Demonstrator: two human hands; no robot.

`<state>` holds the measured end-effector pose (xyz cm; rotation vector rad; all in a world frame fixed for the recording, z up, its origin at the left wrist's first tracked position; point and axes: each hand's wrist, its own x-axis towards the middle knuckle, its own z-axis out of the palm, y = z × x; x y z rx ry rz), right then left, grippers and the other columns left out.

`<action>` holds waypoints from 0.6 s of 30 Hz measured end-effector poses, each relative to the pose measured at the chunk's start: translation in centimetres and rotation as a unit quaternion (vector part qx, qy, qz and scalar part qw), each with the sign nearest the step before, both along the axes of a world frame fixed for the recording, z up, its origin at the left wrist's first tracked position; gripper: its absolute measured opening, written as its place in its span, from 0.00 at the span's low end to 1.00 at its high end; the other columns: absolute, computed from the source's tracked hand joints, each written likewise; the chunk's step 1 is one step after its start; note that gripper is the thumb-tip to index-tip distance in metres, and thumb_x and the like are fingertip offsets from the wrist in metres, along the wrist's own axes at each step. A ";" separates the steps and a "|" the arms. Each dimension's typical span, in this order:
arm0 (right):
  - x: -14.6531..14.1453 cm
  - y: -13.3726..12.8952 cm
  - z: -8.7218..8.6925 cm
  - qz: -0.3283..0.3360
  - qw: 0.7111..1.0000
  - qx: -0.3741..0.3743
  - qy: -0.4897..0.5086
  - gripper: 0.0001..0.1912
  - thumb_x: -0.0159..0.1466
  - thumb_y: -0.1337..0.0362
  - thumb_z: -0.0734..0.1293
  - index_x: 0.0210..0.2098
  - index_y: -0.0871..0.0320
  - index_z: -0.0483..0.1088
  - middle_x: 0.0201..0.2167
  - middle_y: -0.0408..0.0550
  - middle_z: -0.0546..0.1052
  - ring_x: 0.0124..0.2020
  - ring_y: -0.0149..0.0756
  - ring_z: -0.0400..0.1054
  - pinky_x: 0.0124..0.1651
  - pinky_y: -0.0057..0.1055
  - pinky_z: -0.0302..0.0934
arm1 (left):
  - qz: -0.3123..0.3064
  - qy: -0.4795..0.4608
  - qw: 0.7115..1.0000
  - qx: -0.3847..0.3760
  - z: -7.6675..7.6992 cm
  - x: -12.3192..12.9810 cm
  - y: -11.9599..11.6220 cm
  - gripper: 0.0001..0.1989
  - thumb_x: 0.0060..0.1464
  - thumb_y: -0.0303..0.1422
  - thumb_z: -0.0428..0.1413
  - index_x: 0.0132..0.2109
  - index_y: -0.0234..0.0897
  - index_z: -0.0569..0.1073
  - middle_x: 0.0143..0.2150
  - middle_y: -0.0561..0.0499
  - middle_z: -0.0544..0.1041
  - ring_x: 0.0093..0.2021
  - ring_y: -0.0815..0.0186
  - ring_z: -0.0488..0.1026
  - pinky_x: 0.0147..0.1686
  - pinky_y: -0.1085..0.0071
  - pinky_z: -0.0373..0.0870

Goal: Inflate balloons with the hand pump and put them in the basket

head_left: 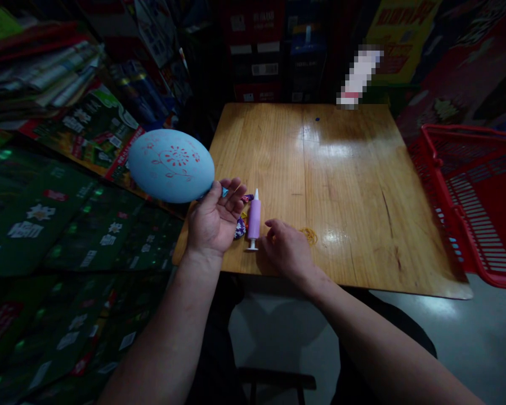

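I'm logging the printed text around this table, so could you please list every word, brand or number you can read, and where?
"雪花", as best I can read it: green cartons, left.
Too blurred to read surely: large characters on the yellow box; print on the dark red boxes, the dark blue box and the pink packaging.
No lettering visible: balloon (red flowers only), purple pump.
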<state>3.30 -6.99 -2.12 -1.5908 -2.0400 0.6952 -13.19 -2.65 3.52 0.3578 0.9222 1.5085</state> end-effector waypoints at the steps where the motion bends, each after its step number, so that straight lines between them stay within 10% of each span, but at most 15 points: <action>1: -0.1 0.1 -0.1 0.001 1.000 0.001 0.005 0.16 0.67 0.59 0.65 0.51 0.58 0.73 0.39 0.55 0.80 0.36 0.43 0.74 0.38 0.36 0.62 | 0.000 0.001 1.000 0.001 -0.1 -0.1 0.0 0.07 0.64 0.36 0.56 0.42 0.37 0.74 0.47 0.48 0.82 0.46 0.66 0.81 0.39 0.75 0.76; 11: 1.5 -0.3 1.1 -0.027 0.990 0.034 0.133 0.10 0.67 0.60 0.66 0.44 0.55 0.76 0.38 0.52 0.81 0.35 0.39 0.73 0.41 0.36 0.65 | -0.034 -0.030 0.999 0.022 -0.1 -0.7 -1.3 0.07 0.64 0.35 0.56 0.43 0.37 0.75 0.46 0.47 0.82 0.43 0.66 0.81 0.40 0.72 0.76; 18: 1.5 -7.6 3.5 -0.113 0.936 -0.088 0.322 0.10 0.64 0.57 0.68 0.39 0.56 0.78 0.30 0.48 0.80 0.28 0.37 0.72 0.33 0.33 0.65 | -0.115 -0.100 0.987 0.042 0.5 2.1 -6.7 0.07 0.63 0.35 0.58 0.42 0.35 0.76 0.48 0.44 0.82 0.51 0.62 0.79 0.47 0.68 0.76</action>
